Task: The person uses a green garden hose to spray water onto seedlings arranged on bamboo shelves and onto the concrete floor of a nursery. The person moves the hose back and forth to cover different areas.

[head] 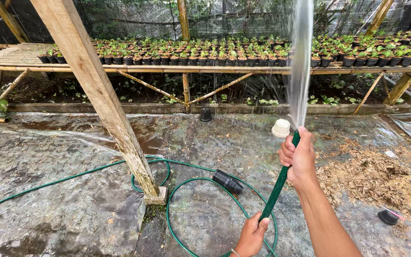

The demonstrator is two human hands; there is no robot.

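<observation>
My right hand [298, 157] is wrapped round the green hose [276, 190] just below its end, fingers [286, 153] clamped tight on it, thumb up by the mouth where the water leaves. My left hand [251, 236] grips the same hose lower down, fingers closed on it too. From there the hose drops to the wet floor [72, 209] and runs in loops around the foot of the slanted post [102, 102], then away to the left.

The spray [301, 62] goes up and forward in a fan toward the bench [167, 69] with its rows of small black pots [200, 58].

What worries me: the jet looks hard where it leaves my thumb. If I aim low or hold it on one spot, I judge it could wash soil out of the pots or knock the young plants flat. If my thumb slips on the wet end, the fan would collapse into a stream and hit harder.

The loops sit right by the post. Pull the hose forward and it may snag there, kink and cut the flow, or jerk in my hands. The floor is slick, and a black tube [228, 181] and a white cap [281, 128] lie near my feet, so a careless step could mean a slip or a trip.
</observation>
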